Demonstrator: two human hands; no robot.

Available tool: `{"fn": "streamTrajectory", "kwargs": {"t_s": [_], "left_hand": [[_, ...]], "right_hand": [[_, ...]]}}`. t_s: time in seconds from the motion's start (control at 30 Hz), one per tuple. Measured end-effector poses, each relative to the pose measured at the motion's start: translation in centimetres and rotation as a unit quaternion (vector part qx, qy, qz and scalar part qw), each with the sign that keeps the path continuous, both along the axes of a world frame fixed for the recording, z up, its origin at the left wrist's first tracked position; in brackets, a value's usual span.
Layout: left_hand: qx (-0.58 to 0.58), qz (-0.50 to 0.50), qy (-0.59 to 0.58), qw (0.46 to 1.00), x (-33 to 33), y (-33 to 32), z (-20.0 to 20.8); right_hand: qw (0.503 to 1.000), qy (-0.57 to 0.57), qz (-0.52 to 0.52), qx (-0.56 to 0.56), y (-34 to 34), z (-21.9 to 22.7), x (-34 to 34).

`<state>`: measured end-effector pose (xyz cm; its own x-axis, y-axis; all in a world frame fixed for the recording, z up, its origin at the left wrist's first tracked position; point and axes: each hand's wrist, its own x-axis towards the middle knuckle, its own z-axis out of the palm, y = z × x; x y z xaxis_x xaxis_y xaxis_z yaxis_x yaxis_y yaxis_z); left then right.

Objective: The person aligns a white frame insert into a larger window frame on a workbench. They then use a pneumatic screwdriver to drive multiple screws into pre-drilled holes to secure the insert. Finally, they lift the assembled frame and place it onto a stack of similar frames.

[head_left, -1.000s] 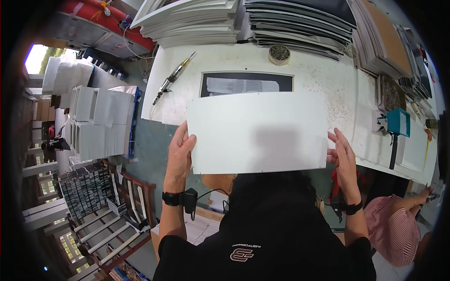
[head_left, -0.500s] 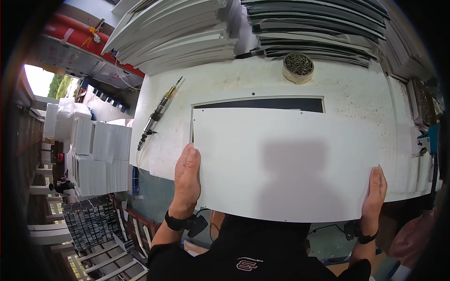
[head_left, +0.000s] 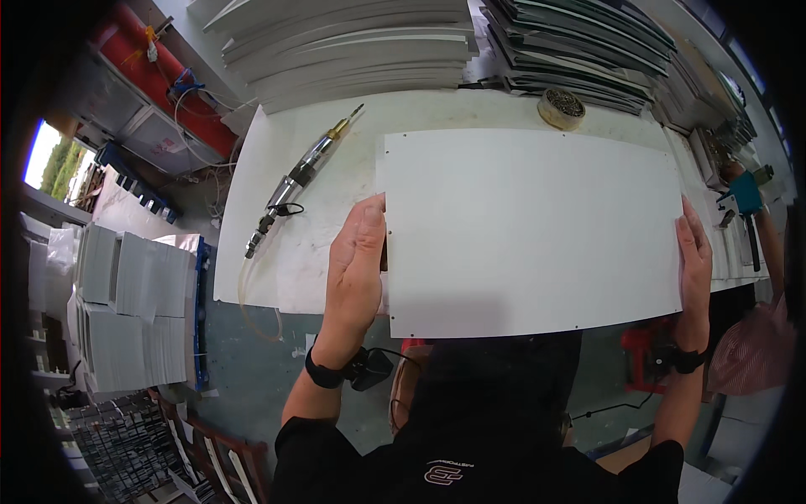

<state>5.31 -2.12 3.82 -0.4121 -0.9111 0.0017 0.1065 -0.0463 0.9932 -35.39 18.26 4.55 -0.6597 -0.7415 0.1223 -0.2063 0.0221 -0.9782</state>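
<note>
A white rectangular panel (head_left: 537,227) with small dark screw heads or holes along its edges lies between my hands, above the worktable's near part. My left hand (head_left: 356,260) presses along its left edge, thumb up near the rim. At the right edge my right hand (head_left: 695,256) holds the panel from the other side, with its inner fingers partly hidden. Left of the panel, a slim power screwdriver (head_left: 300,178) rests on the table, bit pointing away from me. A round tub of small screws (head_left: 561,109) stands beyond the panel's far edge.
Stacked white sheets (head_left: 353,55) and dark-edged panels (head_left: 579,46) rise behind the white worktable (head_left: 277,126). A teal-handled tool (head_left: 743,195) is at the right, near another person's arm (head_left: 771,252). White panel stacks (head_left: 138,311) stand at the left.
The panel has moved away from me with both hands on it. It now covers the dark recess seen beyond its far edge before. The view has shifted as well.
</note>
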Motion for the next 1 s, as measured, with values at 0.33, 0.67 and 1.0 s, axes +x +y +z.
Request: {"fn": "streamTrajectory", "kwargs": {"t_s": [0.33,0.67,1.0], "left_hand": [[-0.364,0.107,-0.198,0.904,4.2,0.7,-6.6],[-0.409,0.096,-0.235,0.876,4.0,0.4,-7.2],[-0.426,0.089,-0.251,0.864,3.8,0.1,-7.5]], "right_hand": [[0.992,0.086,0.059,0.068,-4.5,0.7,-4.5],[0.990,0.088,0.078,0.080,-8.0,-0.5,-3.1],[0.988,0.099,0.070,0.100,-8.6,-1.4,-3.6]]}}
